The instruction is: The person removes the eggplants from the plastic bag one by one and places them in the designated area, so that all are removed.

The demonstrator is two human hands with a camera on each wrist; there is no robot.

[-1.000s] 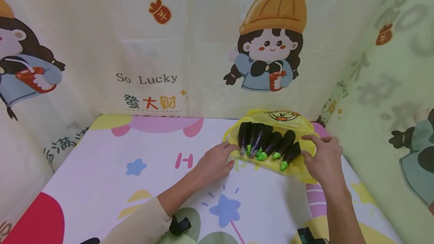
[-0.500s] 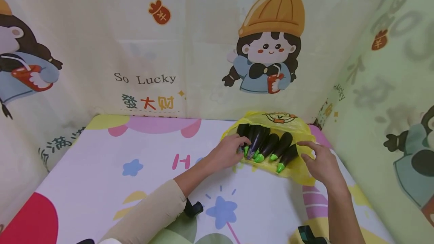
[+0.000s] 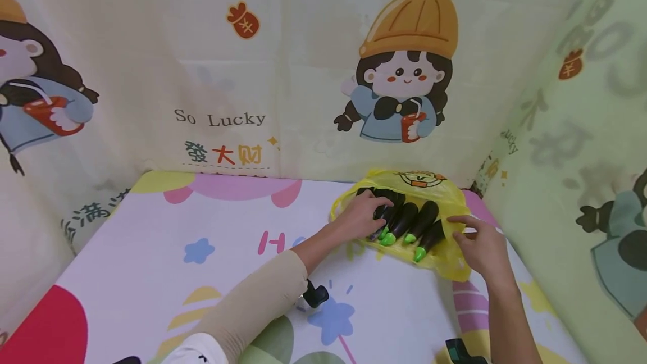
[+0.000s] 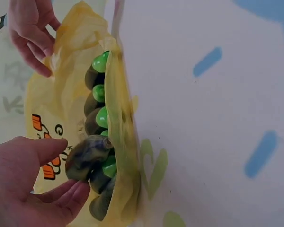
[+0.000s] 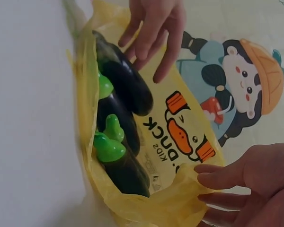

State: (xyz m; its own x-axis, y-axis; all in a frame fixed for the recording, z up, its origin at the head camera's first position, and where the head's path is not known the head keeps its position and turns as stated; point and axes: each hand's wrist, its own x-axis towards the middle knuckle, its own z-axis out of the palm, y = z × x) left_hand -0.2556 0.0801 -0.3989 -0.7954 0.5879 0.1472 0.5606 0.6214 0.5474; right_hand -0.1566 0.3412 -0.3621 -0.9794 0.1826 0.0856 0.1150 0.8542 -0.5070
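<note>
A yellow plastic bag (image 3: 455,198) lies open toward me at the back right of the table, with several dark purple eggplants (image 3: 423,221) inside, their green caps facing me. My left hand (image 3: 361,215) reaches into the bag's left part. Between its thumb and fingers is an eggplant (image 4: 87,158) with a dull, cap-less end, clearest in the left wrist view. At the bag's right side, my right hand (image 3: 482,246) holds the mouth's edge; in the right wrist view, thumb and fingers (image 5: 222,201) pinch the yellow film. The far ends of some eggplants are hidden by my left hand.
The tabletop (image 3: 399,302) carries a printed cartoon cover with stars and letters. Close behind the bag hangs a printed curtain (image 3: 303,100), and another curtain (image 3: 556,184) closes the right side.
My left hand has moved right and inward, from the bag's left rim onto the eggplants, and now grips one. My right hand stays at the bag's right edge.
</note>
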